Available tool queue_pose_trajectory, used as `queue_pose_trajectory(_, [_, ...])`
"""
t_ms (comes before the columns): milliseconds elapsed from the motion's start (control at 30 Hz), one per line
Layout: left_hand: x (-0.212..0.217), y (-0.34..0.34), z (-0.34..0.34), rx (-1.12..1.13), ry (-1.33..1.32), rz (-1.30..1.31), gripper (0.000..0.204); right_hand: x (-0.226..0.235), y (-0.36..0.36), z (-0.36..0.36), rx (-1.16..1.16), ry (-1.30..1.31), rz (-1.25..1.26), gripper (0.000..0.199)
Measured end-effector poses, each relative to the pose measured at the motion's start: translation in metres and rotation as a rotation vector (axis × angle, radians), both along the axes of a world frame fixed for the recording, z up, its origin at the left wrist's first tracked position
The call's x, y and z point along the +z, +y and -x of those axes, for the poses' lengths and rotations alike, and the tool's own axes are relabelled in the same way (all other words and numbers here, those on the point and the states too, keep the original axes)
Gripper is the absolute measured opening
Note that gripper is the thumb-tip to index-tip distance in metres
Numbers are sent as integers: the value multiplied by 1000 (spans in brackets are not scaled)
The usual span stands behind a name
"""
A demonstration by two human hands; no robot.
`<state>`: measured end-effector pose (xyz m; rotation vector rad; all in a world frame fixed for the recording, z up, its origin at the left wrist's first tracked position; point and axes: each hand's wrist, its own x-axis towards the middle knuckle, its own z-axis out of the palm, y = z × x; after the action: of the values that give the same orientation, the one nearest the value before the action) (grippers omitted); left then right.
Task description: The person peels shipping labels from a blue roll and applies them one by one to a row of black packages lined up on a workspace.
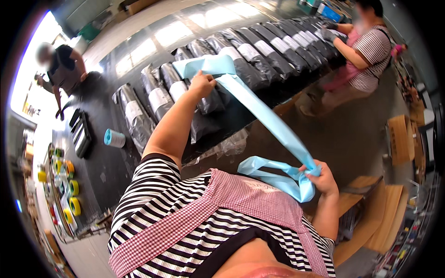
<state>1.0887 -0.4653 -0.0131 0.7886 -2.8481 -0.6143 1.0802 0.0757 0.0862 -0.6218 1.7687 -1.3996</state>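
Note:
A long, light blue plastic strip (266, 113) stretches between my two hands, slanting from the table down toward my right side. My left hand (202, 85) is closed on its upper part, over a row of black plastic-wrapped packages (252, 69) with pale labels. Beyond those fingers the strip widens into a flat piece lying across several packages. Beside my apron, my right hand (326, 179) grips the lower part, where the film is bunched and loops back toward my chest. The nearest wrapped package (134, 113) lies left of my left forearm.
On the dark table (99, 180) stand a light blue roll (114, 138) and a black case (82, 137). A rack holds yellow tape rolls (74, 187) at left. One person (67, 69) leans in at far left; another (366, 51) handles packages at right. Cardboard (366, 217) stands lower right.

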Motion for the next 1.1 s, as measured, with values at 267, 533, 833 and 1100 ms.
queue_pose_trajectory(267, [36,62,53,83,15,106,91,-57,45,-46,-561,-294,257,27])
queue_pose_trajectory(533, [20,56,66,-113,458,105,28,-91,-10,-67,-798,-297,274,31])
queue_pose_trajectory(833, [-14,257,-49,-1217,27,-814,21,-99,-113,-78,-792,-274,325,42])
queue_pose_trajectory(1100, [-3,220,-13,-847,-347,-1494,64,-232,-52,29,-1299,-566,117,25])
